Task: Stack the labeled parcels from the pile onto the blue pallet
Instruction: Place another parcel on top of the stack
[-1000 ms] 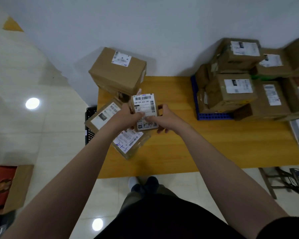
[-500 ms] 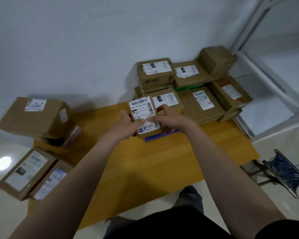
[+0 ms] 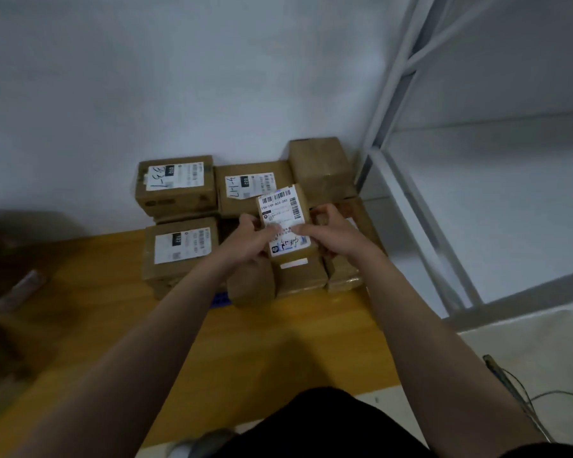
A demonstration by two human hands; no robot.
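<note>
I hold a small brown parcel (image 3: 283, 213) with a white barcode label facing up. My left hand (image 3: 250, 239) grips its left side and my right hand (image 3: 331, 234) its right side. The parcel hangs over the stack of brown labeled parcels (image 3: 179, 249) on the blue pallet (image 3: 220, 298), right above the stack's middle-right boxes. Only a small blue strip of the pallet shows under the stack's front edge. The remaining pile lies blurred at the far left edge (image 3: 10, 292).
The stack stands on a yellow wooden table (image 3: 245, 342) against a white wall. A white metal frame with panels (image 3: 417, 200) rises just right of the stack. A cable lies on the floor at the lower right (image 3: 523, 398).
I have carried the parcel from the pile on the left across the table to above the stack on the pallet. My view has swung right with it.
</note>
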